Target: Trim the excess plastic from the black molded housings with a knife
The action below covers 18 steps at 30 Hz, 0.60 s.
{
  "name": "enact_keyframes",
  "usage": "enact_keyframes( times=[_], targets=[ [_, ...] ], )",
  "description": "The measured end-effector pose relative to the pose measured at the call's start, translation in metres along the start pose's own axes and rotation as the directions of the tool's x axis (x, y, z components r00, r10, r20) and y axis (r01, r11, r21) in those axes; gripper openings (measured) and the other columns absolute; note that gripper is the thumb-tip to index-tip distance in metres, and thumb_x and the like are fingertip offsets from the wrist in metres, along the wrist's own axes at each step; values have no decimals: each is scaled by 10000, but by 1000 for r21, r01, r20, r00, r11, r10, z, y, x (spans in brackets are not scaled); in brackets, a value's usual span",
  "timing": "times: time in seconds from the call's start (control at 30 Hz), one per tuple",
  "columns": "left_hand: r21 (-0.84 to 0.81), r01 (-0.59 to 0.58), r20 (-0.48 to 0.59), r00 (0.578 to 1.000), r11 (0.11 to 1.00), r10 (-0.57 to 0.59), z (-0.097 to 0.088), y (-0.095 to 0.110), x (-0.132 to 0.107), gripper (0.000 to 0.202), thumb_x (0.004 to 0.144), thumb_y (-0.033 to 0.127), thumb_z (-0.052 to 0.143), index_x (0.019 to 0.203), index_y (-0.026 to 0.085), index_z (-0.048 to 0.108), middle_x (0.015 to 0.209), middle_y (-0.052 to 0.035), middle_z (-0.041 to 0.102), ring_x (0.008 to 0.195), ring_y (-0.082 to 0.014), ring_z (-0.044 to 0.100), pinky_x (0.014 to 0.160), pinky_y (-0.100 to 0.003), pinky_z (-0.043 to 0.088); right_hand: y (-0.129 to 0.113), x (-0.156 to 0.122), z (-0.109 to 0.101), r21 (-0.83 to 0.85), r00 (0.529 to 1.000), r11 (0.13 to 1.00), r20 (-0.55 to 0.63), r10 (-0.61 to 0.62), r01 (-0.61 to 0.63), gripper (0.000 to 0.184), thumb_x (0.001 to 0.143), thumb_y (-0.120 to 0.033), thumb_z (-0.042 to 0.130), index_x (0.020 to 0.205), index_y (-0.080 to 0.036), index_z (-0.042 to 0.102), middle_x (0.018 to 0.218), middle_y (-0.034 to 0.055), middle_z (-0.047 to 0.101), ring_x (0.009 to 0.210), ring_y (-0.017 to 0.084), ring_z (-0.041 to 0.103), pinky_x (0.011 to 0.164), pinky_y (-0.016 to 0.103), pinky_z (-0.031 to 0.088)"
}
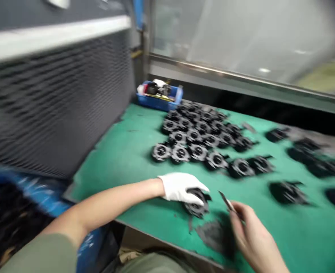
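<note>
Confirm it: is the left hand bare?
No, the left hand wears a white glove and holds a black round part.

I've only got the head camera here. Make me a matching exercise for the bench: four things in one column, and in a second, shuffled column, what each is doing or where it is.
Things:
1. White-gloved left hand
2. Bare right hand
3. Blue plastic bin
4. Black round parts

Places or states:
A. Grouped in rows on the green mat
B. Holding a thin metal tool
C. Clasping a black round part
D. At the far end of the mat

Pairs: 1-C, 2-B, 3-D, 4-A
</note>
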<state>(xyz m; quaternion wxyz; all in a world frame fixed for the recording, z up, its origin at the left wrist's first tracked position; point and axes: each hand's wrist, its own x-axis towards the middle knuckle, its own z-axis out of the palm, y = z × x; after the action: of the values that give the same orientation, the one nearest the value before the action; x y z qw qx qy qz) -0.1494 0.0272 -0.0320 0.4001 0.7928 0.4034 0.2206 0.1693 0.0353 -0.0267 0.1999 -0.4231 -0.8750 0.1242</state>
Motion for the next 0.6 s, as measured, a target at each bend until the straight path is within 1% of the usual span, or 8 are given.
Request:
enact_keyframes(
  times=[0.07,0.17,0.2,0.3,0.37,0.43,0.5,0.6],
  targets=[
    [21,45,-45,998,999,-44,-1,-4,-3,623,973,609,777,1461,229,704,1409,-123,769,1327,-342,722,1177,-448,539,-22,-18,-5,90,995,992,47,88,-92,267,1133,-348,477,1375,-335,588,1182,80,799,986,278,823,769,410,702],
    [78,-4,-3,1000,997,5,-5,-7,-6,1029,693,792,931,1495,210,655,1422,-143,754,1320,-400,714,1198,-506,519,-42,-26,-8,164,988,976,87,130,-143,316,1145,-307,463,1440,-345,569,1283,70,782,1110,256,807,874,385,695],
    [108,-18,10,1000,994,17,-7,-5,-7,1089,639,827,938,1483,198,655,1416,-152,752,1314,-416,713,1198,-517,514,-44,-28,-9,175,988,975,89,123,-137,316,1146,-304,474,1445,-342,571,1283,69,780,1115,253,803,887,381,689],
    [144,-25,53,998,989,17,-9,5,-7,927,674,831,909,1319,196,715,1243,-103,793,1160,-365,760,1081,-429,551,-42,-35,-10,176,994,982,103,43,-61,311,1148,-297,513,1450,-318,582,1172,67,778,1010,240,797,831,359,666],
    [128,-19,79,997,992,9,-10,12,-7,715,734,741,914,1170,204,735,1070,-42,792,991,-282,765,953,-341,543,-37,-36,-10,158,990,987,136,-25,3,308,1152,-285,514,1450,-296,590,1084,58,762,914,225,776,767,343,639],
    [108,-18,85,996,994,8,-10,17,-7,604,742,644,941,1105,209,731,991,-10,777,904,-232,743,883,-305,511,-34,-32,-9,128,984,990,162,-71,51,298,1155,-271,508,1439,-273,598,1064,59,754,896,222,761,763,343,623],
    [81,-27,85,996,996,20,-11,18,-7,593,739,632,950,1096,209,736,991,-5,775,894,-223,733,866,-301,500,-33,-28,-8,90,978,992,184,-98,83,287,1159,-261,502,1426,-248,604,1076,69,757,917,226,754,780,348,615],
    [30,-37,92,995,999,34,-14,11,-5,651,753,737,915,1092,205,758,1010,-24,780,921,-245,739,869,-312,516,-31,-25,-11,23,969,993,218,-119,117,273,1166,-275,492,1399,-225,627,1032,70,758,873,224,741,732,348,600]
  ],
)
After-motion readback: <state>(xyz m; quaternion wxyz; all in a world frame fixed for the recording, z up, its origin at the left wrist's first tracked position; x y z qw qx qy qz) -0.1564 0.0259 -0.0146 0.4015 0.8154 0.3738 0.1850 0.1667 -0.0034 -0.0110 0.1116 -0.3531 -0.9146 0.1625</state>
